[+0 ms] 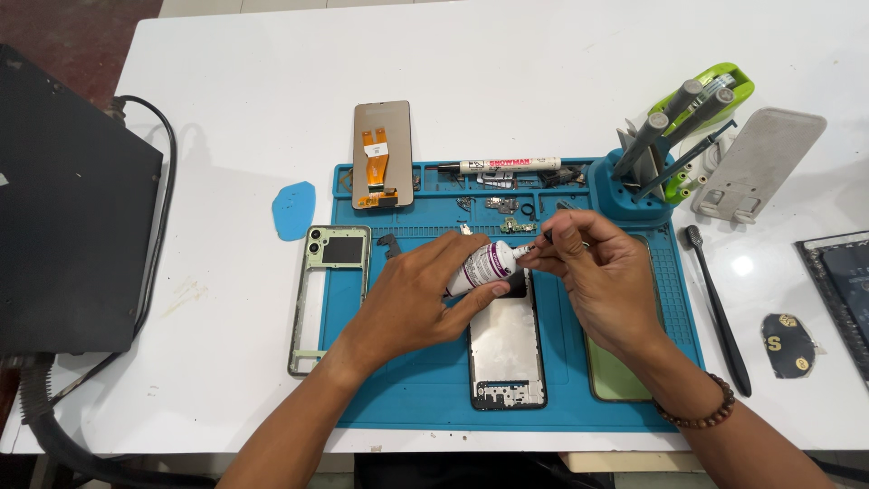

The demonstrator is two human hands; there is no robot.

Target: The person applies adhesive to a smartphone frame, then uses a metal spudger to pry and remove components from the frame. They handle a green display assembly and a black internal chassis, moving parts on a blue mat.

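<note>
White plastic with a purple printed band, the small glue tube (486,264) lies tilted, its narrow nozzle pointing up and to the right, held above the blue silicone work mat (425,389). The left hand (412,303) is wrapped around the tube's body, thumb underneath, while the right hand (602,276) pinches the nozzle tip between fingertips, so both hands meet on the tube. Directly beneath it lies a grey metal phone chassis with a dark frame (507,353), and to its right, partly under the right wrist, a pale green phone back cover (615,371). On the mat's left edge rests a light green phone mid-frame with camera rings (328,299). Farther up lie a bronze display panel with an orange flex cable (382,154), a white marker pen (507,166) and a blue tool stand with grey-handled tools (643,181)
</note>
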